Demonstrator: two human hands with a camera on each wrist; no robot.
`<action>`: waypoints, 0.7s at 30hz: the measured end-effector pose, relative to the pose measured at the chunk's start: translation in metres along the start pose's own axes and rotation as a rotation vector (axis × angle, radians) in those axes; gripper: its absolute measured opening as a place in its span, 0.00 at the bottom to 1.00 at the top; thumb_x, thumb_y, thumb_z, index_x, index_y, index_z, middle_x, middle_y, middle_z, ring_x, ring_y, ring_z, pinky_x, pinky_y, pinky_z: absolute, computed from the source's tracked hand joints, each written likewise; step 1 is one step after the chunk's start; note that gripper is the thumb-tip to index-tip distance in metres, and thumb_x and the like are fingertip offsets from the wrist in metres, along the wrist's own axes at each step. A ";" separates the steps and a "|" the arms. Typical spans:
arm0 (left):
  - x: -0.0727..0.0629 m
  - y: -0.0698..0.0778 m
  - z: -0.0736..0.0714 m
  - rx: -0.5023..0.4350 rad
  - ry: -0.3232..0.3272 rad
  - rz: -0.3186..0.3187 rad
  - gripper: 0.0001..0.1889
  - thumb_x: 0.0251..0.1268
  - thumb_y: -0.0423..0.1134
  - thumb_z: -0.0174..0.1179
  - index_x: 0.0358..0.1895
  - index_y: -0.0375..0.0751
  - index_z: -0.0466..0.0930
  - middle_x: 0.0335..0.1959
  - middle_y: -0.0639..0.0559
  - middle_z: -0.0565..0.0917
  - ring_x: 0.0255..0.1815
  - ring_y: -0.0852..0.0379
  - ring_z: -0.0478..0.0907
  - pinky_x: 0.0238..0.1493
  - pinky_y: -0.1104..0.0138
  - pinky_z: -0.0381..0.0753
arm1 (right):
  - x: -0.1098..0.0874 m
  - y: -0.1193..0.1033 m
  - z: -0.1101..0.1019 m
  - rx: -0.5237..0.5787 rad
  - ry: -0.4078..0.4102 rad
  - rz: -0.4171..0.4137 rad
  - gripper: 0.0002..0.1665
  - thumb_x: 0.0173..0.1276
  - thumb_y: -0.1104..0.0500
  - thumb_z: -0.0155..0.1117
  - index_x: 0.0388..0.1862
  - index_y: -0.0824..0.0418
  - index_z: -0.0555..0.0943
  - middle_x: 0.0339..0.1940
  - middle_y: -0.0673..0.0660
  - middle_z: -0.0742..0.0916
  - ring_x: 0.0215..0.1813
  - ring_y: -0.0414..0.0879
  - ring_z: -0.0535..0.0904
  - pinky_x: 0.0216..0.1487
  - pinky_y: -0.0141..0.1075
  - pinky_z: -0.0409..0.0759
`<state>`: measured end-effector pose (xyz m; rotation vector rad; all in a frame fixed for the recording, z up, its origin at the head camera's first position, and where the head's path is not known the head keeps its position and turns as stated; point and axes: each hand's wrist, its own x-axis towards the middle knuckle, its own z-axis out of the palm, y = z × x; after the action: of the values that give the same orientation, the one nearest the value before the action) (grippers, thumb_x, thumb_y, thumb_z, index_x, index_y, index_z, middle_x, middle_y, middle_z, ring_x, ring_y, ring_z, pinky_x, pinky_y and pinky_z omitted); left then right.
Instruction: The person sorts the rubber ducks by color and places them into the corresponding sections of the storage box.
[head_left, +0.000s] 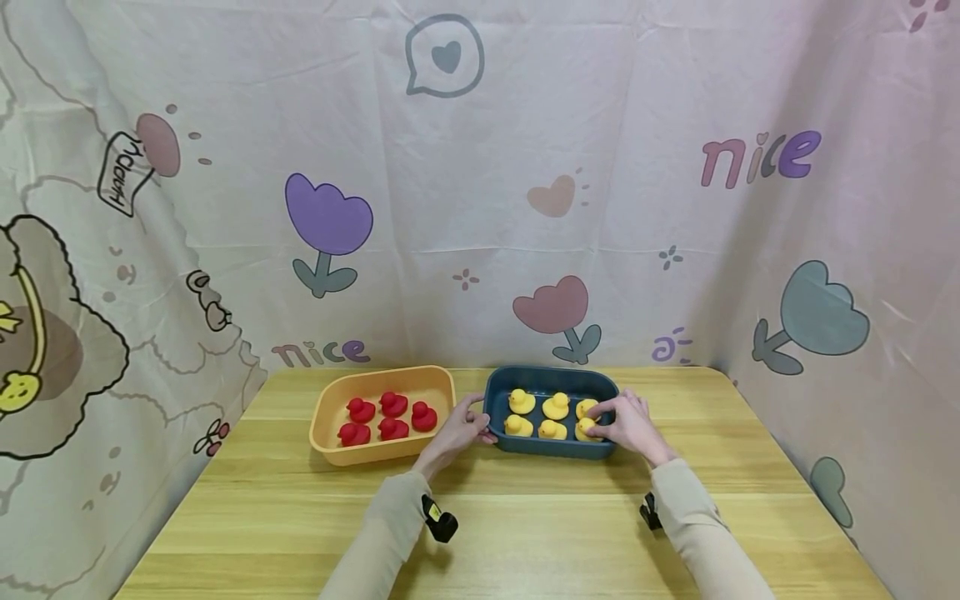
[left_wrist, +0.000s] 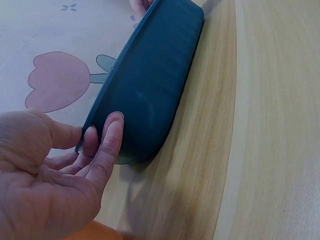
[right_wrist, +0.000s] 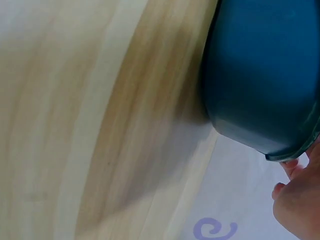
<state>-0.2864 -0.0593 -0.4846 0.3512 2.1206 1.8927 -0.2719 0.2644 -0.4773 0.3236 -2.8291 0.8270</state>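
Observation:
A dark blue plastic tray (head_left: 551, 447) holds several yellow rubber ducks (head_left: 556, 406) in two rows. My left hand (head_left: 459, 429) grips the tray's left end, its thumb at the rim and its fingers against the outer wall (left_wrist: 145, 95) in the left wrist view. At the tray's right end, my right hand (head_left: 628, 423) reaches over the rim and pinches the front right yellow duck (head_left: 585, 429). Another yellow duck (head_left: 586, 407) sits just behind it, partly covered by the fingers. In the right wrist view the tray wall (right_wrist: 265, 75) hides the fingertips.
Left of the blue tray stands an orange-yellow tray (head_left: 330, 452) with several red rubber ducks (head_left: 393, 404) in it. Both trays stand near the far edge of the wooden table (head_left: 525, 533). A printed cloth (head_left: 450, 167) hangs behind and at the sides.

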 end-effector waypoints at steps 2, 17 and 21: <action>0.000 0.000 0.000 0.001 0.001 0.000 0.28 0.77 0.27 0.46 0.76 0.25 0.51 0.39 0.31 0.80 0.33 0.53 0.86 0.46 0.56 0.91 | 0.001 -0.001 0.001 -0.013 -0.012 0.006 0.14 0.50 0.55 0.83 0.37 0.56 0.91 0.37 0.54 0.89 0.43 0.49 0.65 0.45 0.42 0.56; -0.002 0.001 -0.002 0.012 -0.001 0.003 0.28 0.78 0.27 0.46 0.76 0.25 0.52 0.40 0.29 0.79 0.34 0.51 0.87 0.48 0.54 0.90 | 0.005 -0.004 0.003 -0.001 -0.031 0.004 0.13 0.50 0.54 0.83 0.35 0.55 0.91 0.38 0.54 0.89 0.44 0.50 0.65 0.45 0.43 0.55; -0.003 0.001 -0.002 0.017 -0.007 -0.009 0.27 0.78 0.27 0.46 0.76 0.26 0.52 0.43 0.24 0.79 0.35 0.50 0.87 0.49 0.54 0.90 | 0.002 -0.001 0.003 0.052 0.014 -0.026 0.13 0.52 0.56 0.82 0.36 0.57 0.90 0.38 0.56 0.90 0.44 0.53 0.67 0.45 0.43 0.55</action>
<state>-0.2844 -0.0618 -0.4837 0.3508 2.1315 1.8672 -0.2734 0.2617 -0.4786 0.3600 -2.7875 0.8956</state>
